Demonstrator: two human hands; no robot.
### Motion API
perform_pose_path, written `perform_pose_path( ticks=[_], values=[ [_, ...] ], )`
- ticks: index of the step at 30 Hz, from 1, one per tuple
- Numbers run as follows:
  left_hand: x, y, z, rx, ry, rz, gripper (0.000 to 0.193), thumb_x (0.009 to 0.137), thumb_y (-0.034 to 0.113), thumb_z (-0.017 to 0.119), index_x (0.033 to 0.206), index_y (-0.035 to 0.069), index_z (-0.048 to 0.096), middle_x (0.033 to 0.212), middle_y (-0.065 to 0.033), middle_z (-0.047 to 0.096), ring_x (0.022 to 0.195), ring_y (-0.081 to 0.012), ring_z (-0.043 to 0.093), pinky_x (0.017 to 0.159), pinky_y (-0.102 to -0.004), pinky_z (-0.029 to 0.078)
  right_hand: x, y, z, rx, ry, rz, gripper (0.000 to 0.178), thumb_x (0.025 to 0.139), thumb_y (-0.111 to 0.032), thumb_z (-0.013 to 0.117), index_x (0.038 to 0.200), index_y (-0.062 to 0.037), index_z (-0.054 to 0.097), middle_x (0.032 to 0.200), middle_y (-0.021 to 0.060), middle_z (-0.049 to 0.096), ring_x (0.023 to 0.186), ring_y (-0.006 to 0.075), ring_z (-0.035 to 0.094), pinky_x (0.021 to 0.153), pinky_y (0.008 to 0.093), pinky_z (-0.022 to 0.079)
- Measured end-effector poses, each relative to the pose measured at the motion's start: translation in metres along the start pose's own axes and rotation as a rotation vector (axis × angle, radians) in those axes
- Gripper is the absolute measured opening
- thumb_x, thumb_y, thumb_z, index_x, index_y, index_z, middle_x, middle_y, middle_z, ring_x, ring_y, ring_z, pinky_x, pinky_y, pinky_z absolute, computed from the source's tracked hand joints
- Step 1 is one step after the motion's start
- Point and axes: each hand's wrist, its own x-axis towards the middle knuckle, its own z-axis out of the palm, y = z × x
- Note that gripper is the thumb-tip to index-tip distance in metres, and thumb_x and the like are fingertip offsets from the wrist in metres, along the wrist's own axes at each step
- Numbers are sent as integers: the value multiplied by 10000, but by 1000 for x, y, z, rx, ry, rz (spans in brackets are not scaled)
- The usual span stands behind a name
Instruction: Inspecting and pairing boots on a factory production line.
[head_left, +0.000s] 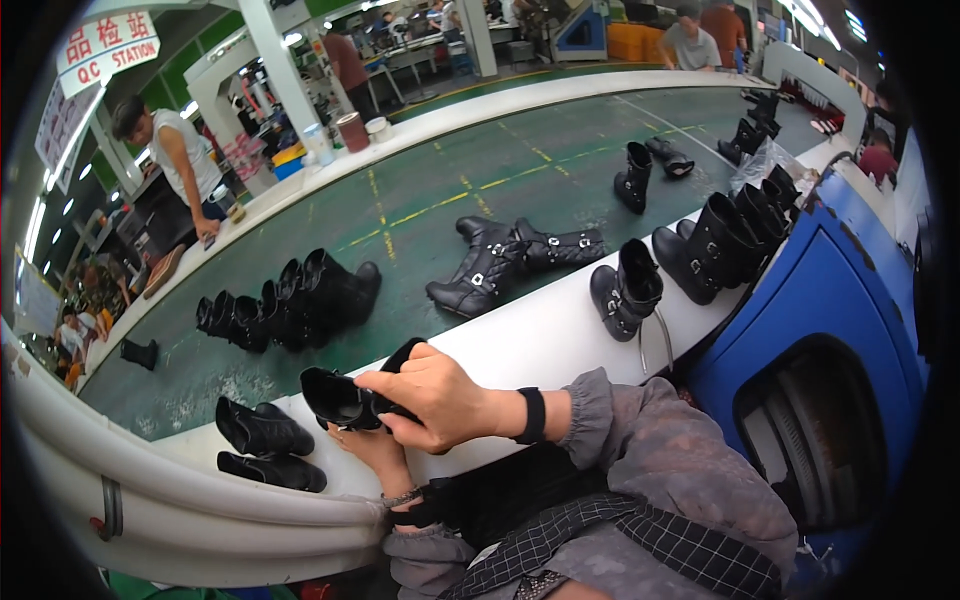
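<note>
My left hand (368, 446) is closed around the lower side of a black boot (334, 394), whose open top faces up and to the left. Above it, my right hand (436, 398) has its fingers closed on the boot's black upper; the fingertips are partly hidden. More black leather shows behind the right hand, and I cannot tell whether it is the same boot or a second one. Beside my left hand, a pair of black boots (262, 428) lies on its side on the white ledge (520, 345).
A green conveyor belt (420, 205) carries a row of boots (325, 290), two lying buckled boots (490, 265) and others farther right. More boots (715, 248) stand on the ledge beside a blue machine (830, 300). A white curved housing (200, 480) borders my left. A person (185, 150) stands across the belt.
</note>
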Motion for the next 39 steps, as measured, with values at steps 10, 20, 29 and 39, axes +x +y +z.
perform_pose_path(
  ticks=[10,20,29,39],
  values=[
    [-23,-5,-8,-176,-249,145,419,848,215,675,1193,38,515,1069,-73,623,928,-197,616,773,-336,493,8,-1,9,19,-194,33,501,676,-265,664,1096,0,599,595,91,570,520,272,518,621,363,365],
    [-44,-10,6,-354,-318,-34,583,809,230,715,1276,27,433,1124,-91,581,1011,-221,581,869,-345,455,5,0,-2,46,-379,-61,301,670,-331,692,819,-79,617,536,39,528,516,231,529,605,338,356],
    [-67,-29,-7,-562,-360,-160,734,773,244,751,1351,18,358,1173,-107,544,1086,-242,549,956,-352,421,14,17,15,30,-265,-95,329,676,-412,741,673,-124,585,475,59,485,465,257,514,544,356,384],
    [-53,-8,-1,-401,-246,-192,484,756,63,662,1206,2,493,1282,-152,450,1163,-266,500,923,-381,487,128,149,-15,-39,-175,445,430,684,-462,701,672,-33,683,602,169,608,583,320,625,556,366,484]
  ],
)
